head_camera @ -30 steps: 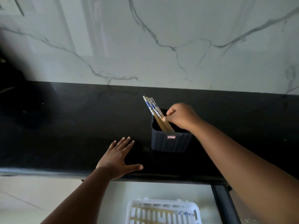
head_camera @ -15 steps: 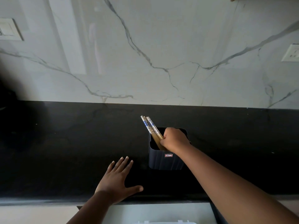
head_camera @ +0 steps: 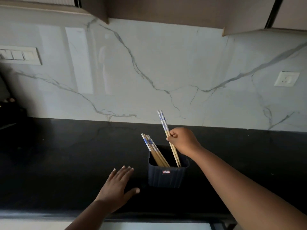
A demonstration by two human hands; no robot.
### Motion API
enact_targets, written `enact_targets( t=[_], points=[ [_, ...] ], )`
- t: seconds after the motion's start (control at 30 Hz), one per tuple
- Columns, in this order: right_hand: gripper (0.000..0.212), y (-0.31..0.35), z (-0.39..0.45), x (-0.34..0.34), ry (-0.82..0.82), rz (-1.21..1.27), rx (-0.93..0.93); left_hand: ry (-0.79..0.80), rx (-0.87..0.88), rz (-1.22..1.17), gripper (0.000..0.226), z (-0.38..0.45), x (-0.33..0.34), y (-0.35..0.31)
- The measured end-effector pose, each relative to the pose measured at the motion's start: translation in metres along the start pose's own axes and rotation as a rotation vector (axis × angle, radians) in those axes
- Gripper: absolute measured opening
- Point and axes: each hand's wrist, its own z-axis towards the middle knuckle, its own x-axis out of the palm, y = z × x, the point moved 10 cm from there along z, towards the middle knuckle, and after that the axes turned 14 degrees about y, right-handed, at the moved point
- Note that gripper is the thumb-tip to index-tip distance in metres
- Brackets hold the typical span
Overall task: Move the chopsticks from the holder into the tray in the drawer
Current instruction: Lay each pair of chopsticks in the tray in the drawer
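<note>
On the black countertop (head_camera: pixel 58 163), in front of the white marble backsplash (head_camera: pixel 166 72), stands a dark ribbed holder (head_camera: pixel 166 177) with an open top. The right hand (head_camera: pixel 183 140) is curled round a pair of chopsticks (head_camera: pixel 166 128), pinching them at about mid-length — their blue-and-white patterned ends point up and a little to the left, across the backsplash, while their plain wooden tips slant down to the right and sit inside the holder, near its right wall. Their long axis runs steeply, close to upright.

A second bundle of chopsticks (head_camera: pixel 152 149) leans in the left part of the holder, patterned ends up and to the left, wooden tips down inside; it tilts more than the held pair and stands apart from it.

The left hand (head_camera: pixel 117 188) lies flat on the countertop just left of the holder, fingers straight and together, thumb spread towards the holder without touching it.

A small red-and-white label (head_camera: pixel 166 171) sits on the holder's front face — its writing is too small to read.

On the wall are a switch plate (head_camera: pixel 20 55) at far left and a socket (head_camera: pixel 286 78) at right; cabinets (head_camera: pixel 166 12) hang above.
</note>
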Motion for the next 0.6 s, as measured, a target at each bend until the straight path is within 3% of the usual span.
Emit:
enact_targets(
  t=[0.1,0.23,0.4,0.6],
  points=[
    [0.009,0.006,-0.007,-0.032,0.009,0.322,-0.048,-0.364,0.111,0.087,0.061,-0.011,-0.085,-0.041],
    [0.007,0.006,-0.02,-0.053,0.073,0.724,-0.006,-0.568,0.46,0.434,0.045,-0.021,-0.165,-0.136],
    [0.005,0.01,-0.036,-0.051,0.223,0.995,0.05,-0.585,0.828,0.812,0.038,-0.036,-0.185,-0.222],
    [0.006,0.008,-0.051,-0.033,0.371,1.054,0.145,-0.534,1.018,0.821,0.02,-0.047,-0.184,-0.251]
  ],
)
